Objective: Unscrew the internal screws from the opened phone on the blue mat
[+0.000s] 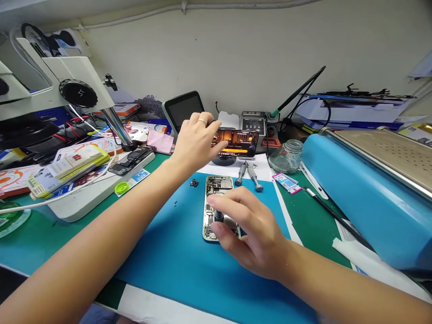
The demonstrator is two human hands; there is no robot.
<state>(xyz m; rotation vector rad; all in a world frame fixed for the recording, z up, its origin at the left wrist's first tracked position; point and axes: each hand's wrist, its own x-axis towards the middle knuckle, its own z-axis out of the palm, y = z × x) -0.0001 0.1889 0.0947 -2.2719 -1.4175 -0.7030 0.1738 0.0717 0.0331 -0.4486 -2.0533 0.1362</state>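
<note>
My left hand [199, 141], a ring on one finger, reaches to a propped-up phone [240, 143] with a lit screen. Its index finger and thumb are spread in front of the screen's left side; touching or not, I cannot tell. My right hand [254, 225] is over an opened phone [209, 191] with bare internal parts, lying on the blue mat [175, 265]. Between that thumb and index finger is a short dark cylindrical tool [219, 216], its lower end hidden. The hand covers part of the opened phone's right side.
Two grey screwdrivers [252, 175] lie behind the opened phone. Small loose parts [193, 183] sit to its left. A glass jar [286, 156] and a blue machine [357, 193] stand right. A microscope [77, 85] overhangs the left, above boxes [67, 168].
</note>
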